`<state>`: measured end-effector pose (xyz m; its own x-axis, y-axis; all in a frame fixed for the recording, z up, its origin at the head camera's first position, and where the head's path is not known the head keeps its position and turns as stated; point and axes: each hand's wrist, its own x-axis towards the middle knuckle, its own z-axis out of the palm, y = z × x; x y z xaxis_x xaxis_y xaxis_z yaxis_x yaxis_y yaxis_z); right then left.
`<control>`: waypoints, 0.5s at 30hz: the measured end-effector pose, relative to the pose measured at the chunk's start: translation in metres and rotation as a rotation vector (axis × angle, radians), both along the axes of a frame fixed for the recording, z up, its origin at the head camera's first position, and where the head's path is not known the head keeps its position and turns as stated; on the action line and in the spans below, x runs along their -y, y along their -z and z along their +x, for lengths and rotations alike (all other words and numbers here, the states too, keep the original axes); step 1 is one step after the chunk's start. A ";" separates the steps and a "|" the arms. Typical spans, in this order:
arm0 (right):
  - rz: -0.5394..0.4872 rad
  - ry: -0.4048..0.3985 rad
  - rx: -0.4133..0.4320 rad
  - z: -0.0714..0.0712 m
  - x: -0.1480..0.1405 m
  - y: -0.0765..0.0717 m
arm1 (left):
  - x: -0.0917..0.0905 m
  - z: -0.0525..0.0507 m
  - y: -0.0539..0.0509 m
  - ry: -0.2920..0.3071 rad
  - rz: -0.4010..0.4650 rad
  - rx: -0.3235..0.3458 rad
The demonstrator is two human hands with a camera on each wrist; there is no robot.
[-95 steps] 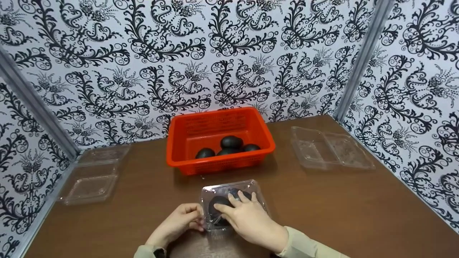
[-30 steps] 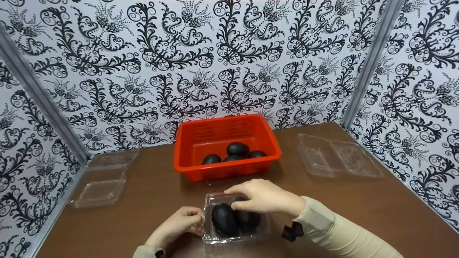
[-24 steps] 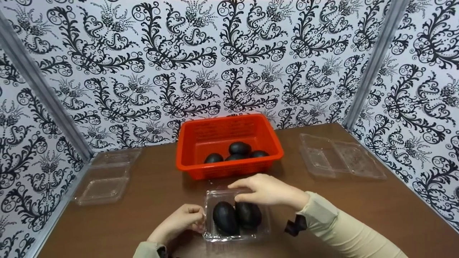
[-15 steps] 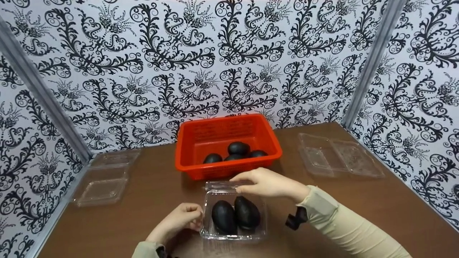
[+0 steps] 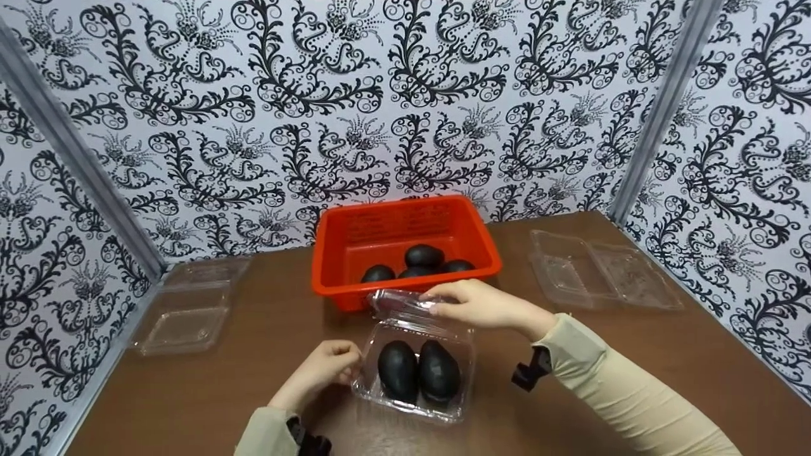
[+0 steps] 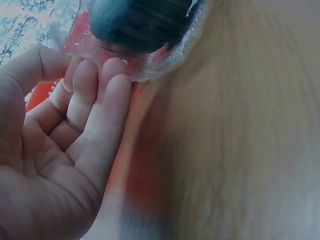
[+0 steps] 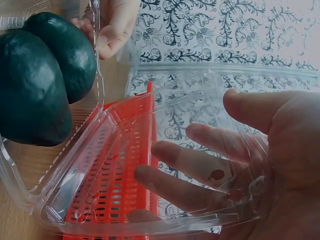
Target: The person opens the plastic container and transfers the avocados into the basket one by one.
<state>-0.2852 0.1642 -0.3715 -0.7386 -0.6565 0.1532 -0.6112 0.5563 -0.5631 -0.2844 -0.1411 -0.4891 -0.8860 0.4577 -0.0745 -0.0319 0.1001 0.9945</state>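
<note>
A clear plastic clamshell container (image 5: pixel 412 410) sits on the table with two dark avocados (image 5: pixel 397 372) side by side in it. Its lid (image 5: pixel 405 304) stands tilted up along the far side, toward the basket. My left hand (image 5: pixel 329 366) pinches the container's left rim, thumb against curled fingertips, as the left wrist view (image 6: pixel 65 135) of that hand shows. My right hand (image 5: pixel 485 305) holds the lid's edge. In the right wrist view its fingers (image 7: pixel 185 192) show through the plastic, with the thumb on the near side. Dark green avocado skin (image 7: pixel 30 85) shows there too.
Behind the container is an orange plastic basket (image 5: pixel 405 288) with several more avocados (image 5: pixel 424 256). Opened clear containers lie on the brown table (image 5: pixel 272 316): one at left (image 5: pixel 180 323), one at right (image 5: pixel 567 272). Patterned white panels (image 5: pixel 405 114) wall the table at the back and sides.
My right hand was on the avocados; it has moved away from me to the lid's edge, and the lid has swung up behind the container. My left hand stays at the left rim.
</note>
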 end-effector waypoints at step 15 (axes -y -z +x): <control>-0.152 0.138 0.239 -0.008 -0.017 -0.001 | -0.010 -0.003 -0.001 -0.153 -0.028 -0.073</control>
